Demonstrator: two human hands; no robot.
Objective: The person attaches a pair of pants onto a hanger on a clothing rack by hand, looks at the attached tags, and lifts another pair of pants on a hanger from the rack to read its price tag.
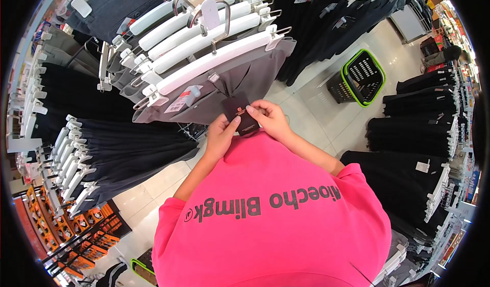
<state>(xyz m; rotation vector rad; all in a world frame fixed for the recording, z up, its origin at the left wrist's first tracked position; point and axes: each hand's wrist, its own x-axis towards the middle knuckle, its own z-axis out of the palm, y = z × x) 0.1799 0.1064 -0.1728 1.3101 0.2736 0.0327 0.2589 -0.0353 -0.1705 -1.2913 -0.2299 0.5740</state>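
A black hang tag [236,110] with a small orange mark is pinched between the thumbs and fingers of both hands. My left hand [220,132] closes on its lower left edge, and my right hand [270,117] grips its right edge. The tag hangs by a cord from grey trousers [204,90], which are clipped to a white hanger [214,60] at the front of a rack. On the same trousers, left of the black tag, are a white price label [176,104] and a pale security tag [192,95].
More white hangers [176,42] crowd the rail behind. Dark trousers [132,144] hang at the left, and black garments [408,134] line the right. A black shopping basket with a green rim [346,77] stands on the tiled floor [306,108]. Orange packages [92,246] fill a lower-left display.
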